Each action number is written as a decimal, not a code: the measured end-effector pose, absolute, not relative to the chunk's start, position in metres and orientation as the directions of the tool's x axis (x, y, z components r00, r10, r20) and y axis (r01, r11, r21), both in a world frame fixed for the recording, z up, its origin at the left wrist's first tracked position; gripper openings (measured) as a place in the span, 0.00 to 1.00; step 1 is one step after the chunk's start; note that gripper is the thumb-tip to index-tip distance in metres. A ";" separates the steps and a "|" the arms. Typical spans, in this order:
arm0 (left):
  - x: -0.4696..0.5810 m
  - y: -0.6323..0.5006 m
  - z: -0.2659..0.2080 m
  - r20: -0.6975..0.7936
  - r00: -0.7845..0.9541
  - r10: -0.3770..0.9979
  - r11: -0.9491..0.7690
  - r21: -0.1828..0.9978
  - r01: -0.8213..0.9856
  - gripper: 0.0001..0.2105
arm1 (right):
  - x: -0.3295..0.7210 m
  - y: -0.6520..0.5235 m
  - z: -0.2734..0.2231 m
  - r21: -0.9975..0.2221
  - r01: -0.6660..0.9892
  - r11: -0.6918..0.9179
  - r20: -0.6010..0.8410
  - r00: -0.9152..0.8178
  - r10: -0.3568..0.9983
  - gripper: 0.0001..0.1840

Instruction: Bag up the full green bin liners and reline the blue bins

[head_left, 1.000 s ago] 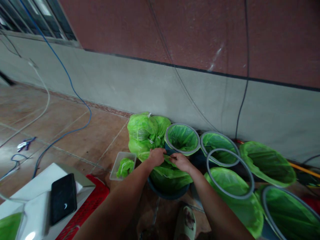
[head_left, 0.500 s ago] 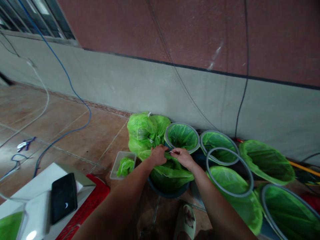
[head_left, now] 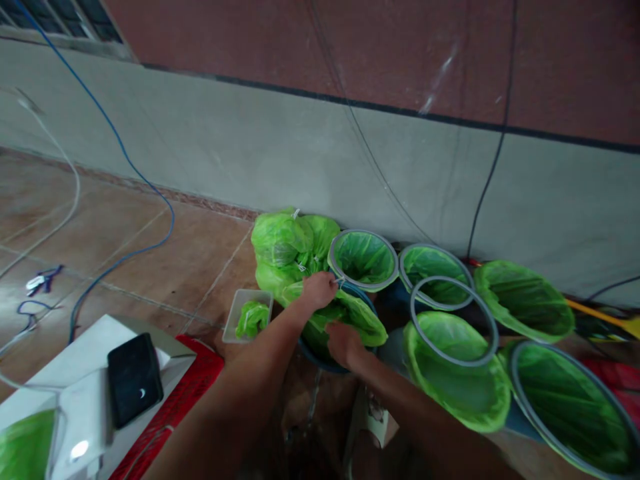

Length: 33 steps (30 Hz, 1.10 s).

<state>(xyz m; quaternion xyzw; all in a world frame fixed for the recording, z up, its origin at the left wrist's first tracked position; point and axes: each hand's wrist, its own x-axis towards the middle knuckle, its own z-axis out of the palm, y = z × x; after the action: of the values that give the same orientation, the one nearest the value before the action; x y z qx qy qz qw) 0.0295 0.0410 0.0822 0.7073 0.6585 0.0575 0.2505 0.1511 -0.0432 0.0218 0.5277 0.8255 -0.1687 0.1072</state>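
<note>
Green bag point(head_left: 369, 318) in a blue bucket point(head_left: 325, 365), white tie point(head_left: 341, 280) in left hand point(head_left: 319, 291), right hand point(head_left: 344, 344) grip unclear.

It looks like a home: tiled floor point(head_left: 213, 240), barred window point(head_left: 67, 19).

Just below centre, the left hand point(head_left: 320, 290) grips a translucent green bag point(head_left: 367, 320), the right hand point(head_left: 344, 343) at its opening. Tied green bags point(head_left: 280, 240) bulge above left; grey-rimmed bins point(head_left: 373, 288) extend rightward. Lower left, a smartphone point(head_left: 134, 380) lies face up.

The right hand point(head_left: 345, 343) partly hides 1 green bag point(head_left: 367, 317).
</note>
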 end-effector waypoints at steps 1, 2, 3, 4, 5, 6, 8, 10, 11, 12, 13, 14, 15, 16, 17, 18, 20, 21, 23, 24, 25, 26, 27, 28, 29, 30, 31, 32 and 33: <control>0.030 0.040 0.082 -0.253 0.128 0.959 -0.008 0.427 0.904 0.14 | 0.147 -0.050 0.013 -0.117 0.913 0.390 -0.374 -0.404 0.835 0.16; 0.030 0.039 0.082 -0.255 0.132 0.958 -0.012 0.422 0.906 0.14 | 0.145 -0.054 0.005 -0.074 0.917 0.392 -0.374 -0.390 0.841 0.19; 0.031 0.039 0.082 -0.255 0.136 0.957 -0.018 0.418 0.908 0.14 | 0.144 -0.055 -0.003 -0.048 0.917 0.396 -0.354 -0.387 0.852 0.20; 0.031 0.038 0.083 -0.255 0.139 0.957 -0.022 0.413 0.910 0.13 | 0.145 -0.055 -0.010 -0.031 0.913 0.406 -0.321 -0.394 0.861 0.21; 0.032 0.037 0.084 -0.252 0.141 0.957 -0.026 0.410 0.912 0.13 | 0.146 -0.054 -0.017 -0.013 0.907 0.421 -0.292 -0.406 0.866 0.21; 0.032 0.036 0.084 -0.250 0.143 0.958 -0.029 0.408 0.913 0.13 | 0.147 -0.052 -0.022 0.003 0.901 0.434 -0.268 -0.417 0.869 0.22; 0.032 0.035 0.087 -0.246 0.148 0.958 -0.036 0.408 0.912 0.14 | 0.148 -0.048 -0.031 0.017 0.895 0.446 -0.231 -0.430 0.873 0.23; 0.031 0.034 0.088 -0.249 0.153 0.956 -0.040 0.408 0.912 0.14 | 0.149 -0.045 -0.035 0.027 0.900 0.435 -0.210 -0.420 0.883 0.25; 0.031 0.034 0.088 -0.246 0.156 0.957 -0.044 0.409 0.912 0.14 | 0.149 -0.045 -0.036 0.035 0.906 0.421 -0.212 -0.405 0.889 0.26; 0.031 0.034 0.088 -0.242 0.157 0.958 -0.046 0.409 0.911 0.14 | 0.150 -0.045 -0.037 0.044 0.915 0.402 -0.223 -0.383 0.896 0.28; 0.030 0.034 0.088 -0.237 0.158 0.959 -0.048 0.410 0.911 0.14 | 0.151 -0.045 -0.036 0.054 0.924 0.380 -0.247 -0.356 0.901 0.29; 0.030 0.033 0.087 -0.232 0.157 0.960 -0.049 0.412 0.910 0.14 | 0.152 -0.044 -0.036 0.056 0.930 0.362 -0.287 -0.332 0.898 0.30; 0.030 0.033 0.086 -0.230 0.156 0.961 -0.049 0.413 0.909 0.14 | 0.154 -0.044 -0.035 0.042 0.935 0.353 -0.343 -0.318 0.884 0.30; 0.030 0.033 0.085 -0.231 0.158 0.960 -0.050 0.415 0.908 0.14 | 0.155 -0.043 -0.034 0.017 0.936 0.351 -0.402 -0.315 0.860 0.31; 0.030 0.034 0.084 -0.237 0.161 0.958 -0.050 0.416 0.908 0.14 | 0.155 -0.042 -0.032 -0.016 0.935 0.355 -0.454 -0.323 0.831 0.31; 0.030 0.034 0.084 -0.243 0.163 0.956 -0.049 0.415 0.908 0.14 | 0.155 -0.041 -0.030 -0.051 0.932 0.358 -0.490 -0.335 0.805 0.30; 0.029 0.034 0.084 -0.250 0.168 0.954 -0.053 0.410 0.910 0.14 | 0.153 -0.037 -0.024 -0.109 0.926 0.360 -0.512 -0.363 0.778 0.28; 0.029 0.035 0.084 -0.256 0.169 0.952 -0.054 0.405 0.913 0.14 | 0.151 -0.035 -0.021 -0.127 0.923 0.363 -0.503 -0.376 0.779 0.26; 0.029 0.035 0.085 -0.264 0.169 0.949 -0.054 0.393 0.918 0.14 | 0.148 -0.031 -0.014 -0.157 0.914 0.373 -0.485 -0.401 0.777 0.22; 0.028 0.035 0.085 -0.266 0.169 0.949 -0.055 0.388 0.920 0.14 | 0.146 -0.030 -0.011 -0.167 0.911 0.376 -0.482 -0.408 0.775 0.21; 0.028 0.034 0.085 -0.266 0.168 0.949 -0.056 0.384 0.922 0.14 | 0.146 -0.029 -0.008 -0.169 0.910 0.378 -0.484 -0.411 0.773 0.19; 0.028 0.034 0.086 -0.267 0.168 0.949 -0.057 0.379 0.924 0.15 | 0.145 -0.027 -0.005 -0.168 0.911 0.376 -0.486 -0.409 0.772 0.18; 0.028 0.034 0.086 -0.266 0.168 0.949 -0.059 0.374 0.926 0.15 | 0.146 -0.026 -0.001 -0.168 0.911 0.376 -0.490 -0.408 0.770 0.16; 0.027 0.034 0.086 -0.267 0.169 0.949 -0.061 0.368 0.928 0.15 | 0.146 -0.025 0.002 -0.170 0.909 0.380 -0.496 -0.412 0.765 0.15; 0.027 0.034 0.086 -0.268 0.168 0.949 -0.062 0.362 0.930 0.15 | 0.147 -0.024 0.006 -0.170 0.906 0.388 -0.506 -0.418 0.754 0.14; 0.027 0.034 0.086 -0.271 0.165 0.948 -0.060 0.357 0.932 0.15 | 0.148 -0.023 0.010 -0.169 0.902 0.398 -0.520 -0.425 0.741 0.14; 0.027 0.034 0.087 -0.277 0.165 0.947 -0.059 0.355 0.933 0.14 | 0.148 -0.022 0.014 -0.169 0.897 0.408 -0.535 -0.431 0.727 0.13; 0.027 0.034 0.087 -0.281 0.164 0.945 -0.056 0.356 0.933 0.14 | 0.149 -0.021 0.018 -0.167 0.894 0.416 -0.549 -0.435 0.714 0.13; 0.027 0.034 0.087 -0.285 0.165 0.944 -0.055 0.358 0.932 0.14 | 0.149 -0.020 0.021 -0.162 0.893 0.420 -0.567 -0.433 0.701 0.12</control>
<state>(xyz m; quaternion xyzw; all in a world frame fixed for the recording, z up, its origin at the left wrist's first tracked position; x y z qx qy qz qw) 0.0268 0.0342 0.0868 0.7261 0.6461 0.0128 0.2349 0.1493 -0.0200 0.0208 0.4885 0.8155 -0.2264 0.2121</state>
